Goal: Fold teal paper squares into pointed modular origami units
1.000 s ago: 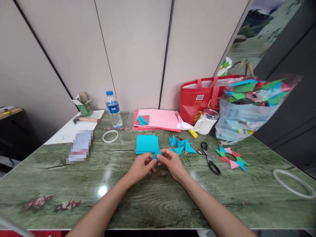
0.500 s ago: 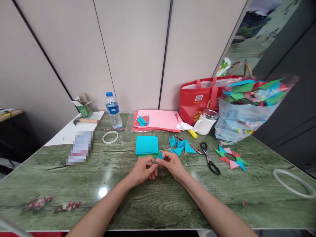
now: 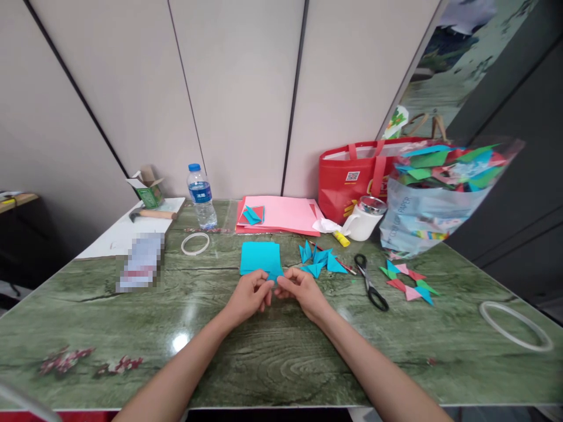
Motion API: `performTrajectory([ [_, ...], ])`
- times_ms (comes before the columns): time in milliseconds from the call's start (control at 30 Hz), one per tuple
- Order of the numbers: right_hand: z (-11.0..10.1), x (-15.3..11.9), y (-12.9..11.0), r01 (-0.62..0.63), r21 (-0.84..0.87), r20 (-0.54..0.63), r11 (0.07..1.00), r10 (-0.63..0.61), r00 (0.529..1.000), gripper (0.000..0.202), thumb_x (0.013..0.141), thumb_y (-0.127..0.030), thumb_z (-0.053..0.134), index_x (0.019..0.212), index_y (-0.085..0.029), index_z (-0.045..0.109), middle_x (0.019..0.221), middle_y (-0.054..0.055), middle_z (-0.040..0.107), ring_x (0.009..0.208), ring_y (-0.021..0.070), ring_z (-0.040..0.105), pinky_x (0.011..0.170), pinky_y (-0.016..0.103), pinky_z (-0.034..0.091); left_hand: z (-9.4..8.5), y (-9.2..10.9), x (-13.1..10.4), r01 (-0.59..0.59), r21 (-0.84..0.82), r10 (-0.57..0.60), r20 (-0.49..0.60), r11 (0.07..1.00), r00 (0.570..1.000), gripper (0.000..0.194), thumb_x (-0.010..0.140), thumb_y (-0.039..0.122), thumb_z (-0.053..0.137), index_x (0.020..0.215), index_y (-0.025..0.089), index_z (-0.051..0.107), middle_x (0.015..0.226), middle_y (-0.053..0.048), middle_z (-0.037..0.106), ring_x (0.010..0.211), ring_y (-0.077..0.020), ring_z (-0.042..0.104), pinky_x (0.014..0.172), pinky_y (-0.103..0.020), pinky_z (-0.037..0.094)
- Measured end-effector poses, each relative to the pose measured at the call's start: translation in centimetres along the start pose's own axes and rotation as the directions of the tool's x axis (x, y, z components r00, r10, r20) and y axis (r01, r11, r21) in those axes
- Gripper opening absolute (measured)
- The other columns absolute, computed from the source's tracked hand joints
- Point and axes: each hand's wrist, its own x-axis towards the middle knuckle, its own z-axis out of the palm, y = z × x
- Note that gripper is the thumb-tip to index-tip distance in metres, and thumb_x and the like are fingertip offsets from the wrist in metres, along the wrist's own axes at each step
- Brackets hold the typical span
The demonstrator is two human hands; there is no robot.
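Between my two hands is a small folded blue paper piece (image 3: 275, 274), pinched from both sides. My left hand (image 3: 251, 296) grips its left side with thumb and fingers, and my right hand (image 3: 303, 292) closes on its right side. Just behind them lies a stack of blue square sheets (image 3: 260, 258). Several folded blue paper pieces (image 3: 322, 256) rest in a loose pile to the right of the stack. A ring of folded pieces in red, green, pink and blue (image 3: 412, 293) sits farther right.
Black scissors (image 3: 372, 284) lie right of my hands. Behind stand a white mug (image 3: 364, 225), red bag (image 3: 338, 176), plastic bag of folded paper (image 3: 433, 205) and water bottle (image 3: 202, 199). A hammer (image 3: 153, 214), box (image 3: 148, 192) and white rings (image 3: 195, 244) are also on the table (image 3: 281, 363).
The blue piece has shifted slightly left and is now pinched from both sides, with its point no longer raised. My left hand has moved a little left and up.
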Motion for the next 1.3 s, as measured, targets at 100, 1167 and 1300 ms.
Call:
performTrajectory([
  [100, 0.1, 0.0, 0.2, -0.022, -0.005, -0.001, 1.000, 0.022, 1.000, 0.033, 0.056, -0.042, 0.071, 0.062, -0.016, 0.052, 0.053, -0.002, 0.062, 0.049, 0.0117, 0.060, 0.052, 0.024, 0.049, 0.0, -0.2, 0.1, -0.003, 0.032, 0.004, -0.015, 0.999, 1.000, 0.018, 0.079, 0.034, 0.045, 0.070, 0.018, 0.041, 0.041, 0.007, 0.050, 0.029, -0.0064, 0.038, 0.033, -0.016, 0.029],
  [1167, -1.3, 1.5, 2.0, 0.171, -0.064, -0.152, 0.983, -0.179, 0.972, 0.035, 0.060, -0.026, 0.066, 0.093, -0.018, 0.061, 0.081, 0.004, 0.066, 0.072, 0.0183, 0.064, 0.063, 0.032, 0.052, -3.3, -3.9, 1.6, -0.238, 0.828, 0.574, -0.120, 0.508, 0.810, 0.030, 0.079, 0.005, 0.040, 0.101, 0.014, 0.057, 0.090, -0.011, 0.062, 0.091, -0.0205, 0.054, 0.079, -0.038, 0.047],
  [1300, -0.8, 1.0, 1.5, 0.187, -0.007, -0.123, 0.982, -0.186, 0.975, 0.057, 0.057, -0.019, 0.068, 0.109, -0.023, 0.047, 0.081, 0.001, 0.064, 0.070, 0.0172, 0.063, 0.064, 0.031, 0.051, -3.0, -2.6, 1.2, -0.411, 0.729, 0.670, -0.088, 0.547, 0.737, 0.023, 0.077, 0.004, 0.043, 0.080, 0.019, 0.061, 0.082, -0.005, 0.061, 0.090, -0.0184, 0.052, 0.079, -0.037, 0.046],
])
